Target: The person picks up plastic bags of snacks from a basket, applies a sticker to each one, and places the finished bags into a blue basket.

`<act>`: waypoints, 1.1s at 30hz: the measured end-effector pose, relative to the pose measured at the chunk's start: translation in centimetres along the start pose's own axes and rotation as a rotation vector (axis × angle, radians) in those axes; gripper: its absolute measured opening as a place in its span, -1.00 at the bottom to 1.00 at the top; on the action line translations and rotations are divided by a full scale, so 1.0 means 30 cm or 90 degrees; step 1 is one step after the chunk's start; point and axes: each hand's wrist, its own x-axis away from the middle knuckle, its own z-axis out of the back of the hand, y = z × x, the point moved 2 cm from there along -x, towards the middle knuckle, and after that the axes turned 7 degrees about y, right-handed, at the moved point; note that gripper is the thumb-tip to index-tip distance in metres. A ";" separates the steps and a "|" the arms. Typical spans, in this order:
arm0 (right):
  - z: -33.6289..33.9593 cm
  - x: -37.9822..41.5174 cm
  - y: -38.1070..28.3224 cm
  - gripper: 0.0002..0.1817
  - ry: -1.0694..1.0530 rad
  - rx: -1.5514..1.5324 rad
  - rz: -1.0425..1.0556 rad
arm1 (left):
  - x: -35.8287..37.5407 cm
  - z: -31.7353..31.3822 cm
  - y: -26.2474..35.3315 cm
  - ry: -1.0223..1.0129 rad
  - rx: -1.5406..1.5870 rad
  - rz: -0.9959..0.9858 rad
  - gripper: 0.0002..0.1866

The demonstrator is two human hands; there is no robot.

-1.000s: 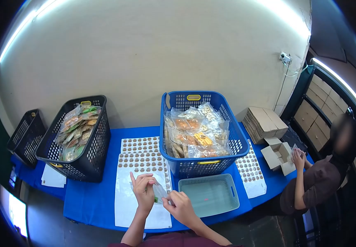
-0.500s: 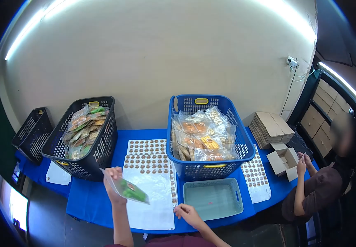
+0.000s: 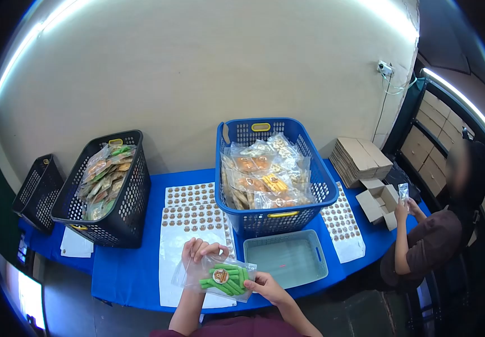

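Note:
A clear plastic bag of green stick-shaped snacks (image 3: 234,279), with a round brown-and-white sticker (image 3: 220,276) on its front, is held up before me. My left hand (image 3: 199,254) is closed at the bag's upper left, fingers curled over the plastic; part of the hand is behind the bag. At the right end, my right hand (image 3: 266,286) pinches the bag between thumb and fingers. White sheets of round stickers (image 3: 192,224) lie beneath, their upper rows full of stickers and the lower part bare backing.
A blue basket (image 3: 279,216) of bagged snacks stands behind a grey-green tray (image 3: 284,261). Left are a black basket (image 3: 99,227) of bags and a smaller black basket (image 3: 39,196). Right are another sticker sheet (image 3: 343,227), flattened cartons (image 3: 360,160), an open box (image 3: 378,203) and a co-worker (image 3: 428,241).
The bag has moved right and turned its stickered face toward me. My right hand has come up to grip its right end. The co-worker now holds up a small packet.

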 end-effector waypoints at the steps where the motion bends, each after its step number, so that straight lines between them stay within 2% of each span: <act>1: 0.004 0.012 -0.008 -0.69 0.007 0.014 0.002 | -0.007 0.014 -0.005 0.002 0.068 0.031 -0.57; 2: 0.011 0.022 -0.012 -0.70 0.015 0.028 0.003 | -0.018 0.037 -0.007 -0.058 0.019 0.045 -0.63; 4: 0.050 0.041 -0.029 -0.70 0.090 -0.027 0.068 | -0.019 -0.005 -0.017 0.143 -0.141 -0.019 -0.72; 5: 0.078 0.052 -0.037 -0.70 0.127 -0.052 0.102 | -0.019 -0.018 -0.015 0.241 -0.221 -0.051 -0.70; 6: 0.119 0.057 -0.027 -0.71 0.183 -0.097 0.084 | -0.012 -0.004 0.001 0.086 -0.249 0.031 -0.55; 9: 0.168 0.087 -0.033 -0.72 0.299 -0.130 0.158 | -0.003 0.059 0.001 0.137 -0.617 0.096 -0.48; 10: 0.178 0.096 -0.033 -0.73 0.298 -0.116 0.150 | 0.005 0.079 -0.015 0.088 -0.735 0.103 -0.46; 13: 0.161 0.101 -0.031 -0.72 0.314 -0.094 0.156 | 0.002 0.107 -0.067 0.168 -0.823 0.151 -0.52; 14: 0.152 0.107 -0.042 -0.72 0.309 -0.116 0.158 | 0.000 0.104 -0.081 0.178 -0.825 0.124 -0.60; 16: 0.135 0.123 -0.070 -0.73 0.298 -0.159 0.168 | -0.005 0.104 -0.085 0.178 -0.866 0.104 -0.62; 19: 0.171 0.148 -0.068 -0.75 0.223 -0.133 0.127 | -0.012 0.108 -0.077 0.158 -0.927 0.082 -0.64; 22: 0.176 0.163 -0.073 -0.77 0.163 -0.010 0.070 | -0.017 0.110 -0.080 0.171 -0.931 0.090 -0.67; 26: 0.144 0.138 -0.046 -0.78 0.246 -0.123 0.150 | -0.015 0.151 -0.127 0.199 -0.881 0.077 -0.72; 27: 0.129 0.132 -0.046 -0.78 0.273 -0.134 0.152 | 0.000 0.105 -0.175 0.181 -0.901 0.078 -0.73; 29: 0.116 0.118 -0.049 -0.78 0.294 -0.139 0.150 | 0.025 0.233 -0.178 0.070 -1.058 0.093 -0.71; 30: 0.112 0.115 -0.047 -0.78 0.290 -0.134 0.143 | 0.028 0.214 -0.187 0.100 -1.032 0.054 -0.69; 33: 0.139 0.125 -0.018 -0.77 0.251 -0.085 0.133 | 0.007 0.187 -0.153 0.052 -1.085 0.093 -0.70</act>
